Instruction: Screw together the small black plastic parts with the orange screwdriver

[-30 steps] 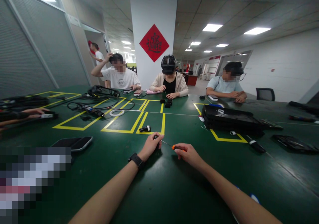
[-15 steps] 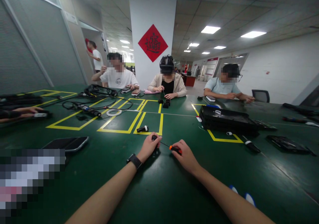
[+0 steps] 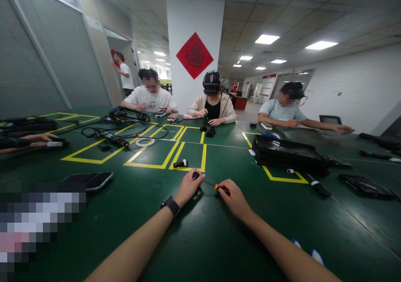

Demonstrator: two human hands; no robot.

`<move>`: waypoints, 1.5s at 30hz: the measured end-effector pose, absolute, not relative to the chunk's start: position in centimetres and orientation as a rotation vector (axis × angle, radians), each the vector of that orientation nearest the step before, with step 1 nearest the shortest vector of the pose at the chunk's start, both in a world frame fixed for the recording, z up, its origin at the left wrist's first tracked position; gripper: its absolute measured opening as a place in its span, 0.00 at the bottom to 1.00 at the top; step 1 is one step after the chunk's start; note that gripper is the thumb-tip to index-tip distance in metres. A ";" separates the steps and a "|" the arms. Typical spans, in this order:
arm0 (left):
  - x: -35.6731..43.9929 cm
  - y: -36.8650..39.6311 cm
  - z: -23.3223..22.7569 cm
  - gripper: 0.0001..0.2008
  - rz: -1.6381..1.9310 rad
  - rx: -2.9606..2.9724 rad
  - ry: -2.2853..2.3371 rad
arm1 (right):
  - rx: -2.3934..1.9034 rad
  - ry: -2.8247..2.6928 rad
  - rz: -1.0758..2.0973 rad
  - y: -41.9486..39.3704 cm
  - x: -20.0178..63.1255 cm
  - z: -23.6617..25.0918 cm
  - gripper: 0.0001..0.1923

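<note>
Green table point(image 3: 200, 240), yellow tape lines point(image 3: 175, 154); office ceiling panels point(image 3: 267, 39) lit.

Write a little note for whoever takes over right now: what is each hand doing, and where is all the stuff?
Left hand: grip closed on a small black part, held just above the green table; a black watch on the wrist.
Right hand: grip closed on an orange-handled screwdriver, its thin shaft pointing at the black part.
Nearby: another small black part lies inside the yellow-taped box; a dark phone to the left; a black case to the right.
Done or left: the tip meets the part; whether any screw is tight cannot be told.
</note>
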State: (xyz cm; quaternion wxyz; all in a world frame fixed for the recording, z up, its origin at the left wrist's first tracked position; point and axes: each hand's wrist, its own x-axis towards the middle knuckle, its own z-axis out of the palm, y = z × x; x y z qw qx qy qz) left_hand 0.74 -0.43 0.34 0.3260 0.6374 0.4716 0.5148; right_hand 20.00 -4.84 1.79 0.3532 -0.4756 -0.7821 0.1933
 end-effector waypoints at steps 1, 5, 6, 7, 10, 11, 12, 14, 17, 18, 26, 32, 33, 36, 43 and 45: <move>0.7 -0.4 0.3 0.12 1.348 1.668 1.235 | -1.234 -2.010 0.518 -4.8 20.1 1.8 0.08; 0.8 -0.4 0.3 0.12 1.331 1.649 1.219 | -1.243 -1.993 0.559 -4.7 20.2 1.8 0.09; 0.8 -0.4 0.4 0.13 1.327 1.635 1.202 | -1.242 -2.003 0.548 -4.6 20.2 1.8 0.09; 0.8 -0.4 0.4 0.14 1.323 1.613 1.177 | -1.241 -2.015 0.534 -4.6 20.2 1.8 0.10; 0.8 -0.6 0.7 0.17 1.299 1.521 1.081 | -1.249 -2.038 0.495 -4.6 20.2 1.8 0.13; 0.7 -0.7 0.8 0.18 1.292 1.492 1.053 | -1.255 -2.038 0.492 -4.7 20.2 1.8 0.12; 0.7 -0.7 1.0 0.18 1.290 1.468 1.028 | -1.261 -2.036 0.494 -4.8 20.1 1.8 0.11; 0.7 -0.9 1.2 0.19 1.291 1.435 0.993 | -1.270 -2.029 0.503 -4.9 20.1 1.8 0.09; 0.7 -0.9 1.3 0.19 1.291 1.402 0.980 | -1.287 -2.018 0.513 -5.1 20.2 1.7 0.09; 0.7 -0.9 1.3 0.20 1.286 1.393 0.984 | -1.291 -2.013 0.514 -5.1 20.2 1.7 0.09; 0.8 -0.9 1.3 0.20 1.283 1.335 0.997 | -1.286 -2.004 0.529 -5.0 20.2 1.7 0.09; 0.7 -0.9 1.2 0.20 1.283 1.376 1.000 | -1.273 -2.017 0.536 -5.2 20.1 2.1 0.10; 0.7 -0.9 1.1 0.19 1.285 1.387 1.001 | -1.259 -2.024 0.521 -5.2 20.1 2.2 0.10; 0.8 -0.6 0.8 0.19 1.289 1.404 1.021 | -1.235 -2.041 0.472 -5.1 20.1 2.1 0.09; 0.8 -0.7 0.8 0.19 1.306 1.504 1.120 | -1.295 -1.984 0.529 -5.1 20.2 1.6 0.10; 0.7 -0.8 0.8 0.20 1.314 1.517 1.131 | -1.271 -1.996 0.522 -5.1 20.2 1.7 0.12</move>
